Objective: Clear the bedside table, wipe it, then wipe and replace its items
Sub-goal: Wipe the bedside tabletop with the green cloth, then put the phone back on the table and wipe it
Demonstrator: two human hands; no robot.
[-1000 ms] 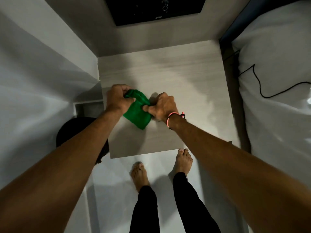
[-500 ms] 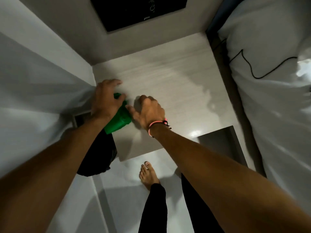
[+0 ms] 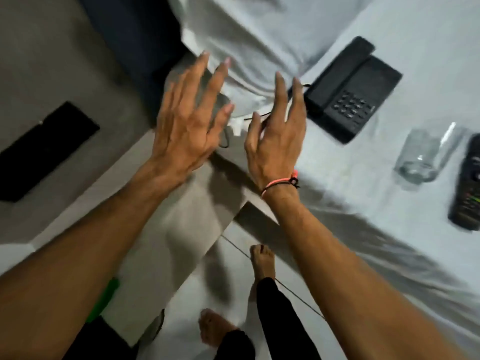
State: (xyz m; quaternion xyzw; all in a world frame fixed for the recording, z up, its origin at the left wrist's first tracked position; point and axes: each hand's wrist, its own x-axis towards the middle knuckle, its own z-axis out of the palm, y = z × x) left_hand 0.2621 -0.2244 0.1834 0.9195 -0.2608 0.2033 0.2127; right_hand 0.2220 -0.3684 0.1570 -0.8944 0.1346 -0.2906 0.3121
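My left hand (image 3: 187, 118) and my right hand (image 3: 275, 136) are both raised in the air with fingers spread, holding nothing, over the edge between the bedside table (image 3: 181, 229) and the bed. On the white sheet lie a black desk phone (image 3: 350, 92), a clear glass (image 3: 426, 154) and a dark remote (image 3: 467, 185). The phone's thin black cord (image 3: 224, 141) runs under my hands. A strip of the green cloth (image 3: 106, 300) shows at the table's near left corner, mostly hidden by my left forearm.
A black wall panel (image 3: 44, 149) is at the left. The white bed (image 3: 389, 242) fills the right side, with a pillow (image 3: 259, 27) at the top. My bare feet (image 3: 262, 261) stand on the pale floor below. A dark object (image 3: 104, 341) sits at the bottom left.
Both hands have let go of the green cloth and swung up and right toward the bed, fingers spread. The view has turned right, bringing the phone, glass and remote into sight.
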